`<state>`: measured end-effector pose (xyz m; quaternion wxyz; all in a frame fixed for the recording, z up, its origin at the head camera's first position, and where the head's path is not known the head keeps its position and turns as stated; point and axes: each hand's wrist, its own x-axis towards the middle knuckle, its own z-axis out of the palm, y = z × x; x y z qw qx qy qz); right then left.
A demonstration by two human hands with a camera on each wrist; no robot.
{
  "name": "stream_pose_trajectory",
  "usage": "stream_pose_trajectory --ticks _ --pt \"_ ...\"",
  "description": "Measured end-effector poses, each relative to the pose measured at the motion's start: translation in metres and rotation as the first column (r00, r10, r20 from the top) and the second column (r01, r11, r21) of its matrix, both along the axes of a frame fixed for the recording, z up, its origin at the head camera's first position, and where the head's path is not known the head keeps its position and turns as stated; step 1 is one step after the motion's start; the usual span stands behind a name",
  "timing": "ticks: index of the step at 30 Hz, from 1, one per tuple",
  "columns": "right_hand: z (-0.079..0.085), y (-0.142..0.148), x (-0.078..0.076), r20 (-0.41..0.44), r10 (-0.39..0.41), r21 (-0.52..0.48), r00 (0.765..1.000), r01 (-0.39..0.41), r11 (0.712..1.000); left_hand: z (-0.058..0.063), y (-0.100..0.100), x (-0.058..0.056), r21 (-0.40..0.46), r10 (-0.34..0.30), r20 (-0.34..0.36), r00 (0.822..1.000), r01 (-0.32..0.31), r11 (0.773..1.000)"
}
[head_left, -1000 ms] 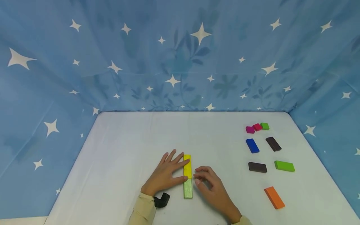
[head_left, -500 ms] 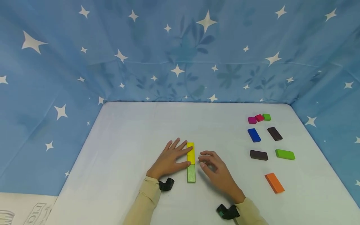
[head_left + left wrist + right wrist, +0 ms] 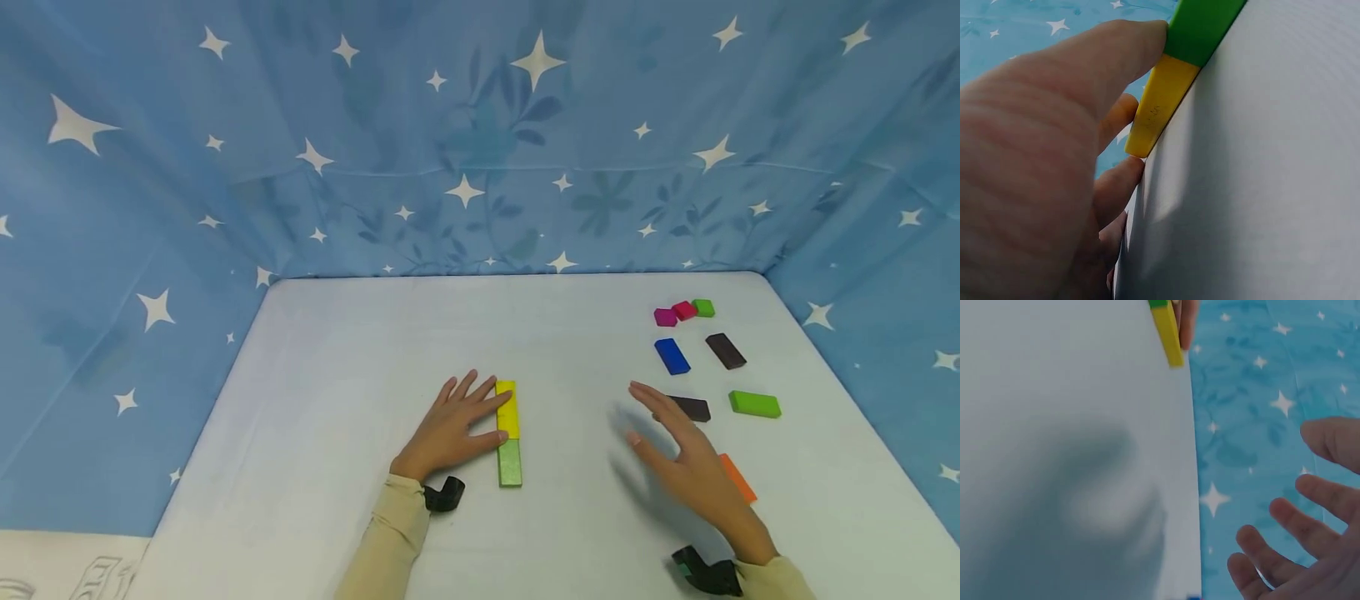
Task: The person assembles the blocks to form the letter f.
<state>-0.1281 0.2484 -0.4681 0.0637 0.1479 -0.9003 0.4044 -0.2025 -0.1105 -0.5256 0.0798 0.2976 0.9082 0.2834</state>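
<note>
A yellow block [image 3: 507, 418] and a green block [image 3: 510, 463] lie end to end on the white table, forming one straight strip. My left hand [image 3: 453, 429] rests on the strip with its fingers spread, the thumb near the joint and a finger across the yellow block. In the left wrist view the thumb touches the green block [image 3: 1204, 31] beside the seam, and fingertips sit by the yellow block [image 3: 1163, 103]. My right hand [image 3: 693, 458] hovers above the table with nothing in it, fingers apart, partly covering a dark brown block [image 3: 692, 408] and an orange block [image 3: 738, 477].
At the right stand a lime green block [image 3: 755, 404], a blue block [image 3: 672, 357] and another dark brown block [image 3: 726, 351]. Behind them sit small magenta [image 3: 665, 317], red [image 3: 685, 310] and green [image 3: 703, 307] pieces. A starry blue curtain [image 3: 420, 150] borders the table.
My right hand has left the strip's side and moved right toward the loose blocks, its fingers spreading. My left hand stays on the strip. The head view has shifted slightly.
</note>
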Motion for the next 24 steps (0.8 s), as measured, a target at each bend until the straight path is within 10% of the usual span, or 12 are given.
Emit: stream_pose_trajectory --ticks 24 --pt "-0.011 0.109 0.04 0.385 -0.141 0.269 0.912 0.035 0.962 0.003 -0.003 0.015 0.041 0.001 -0.016 1.0 0.0 0.999"
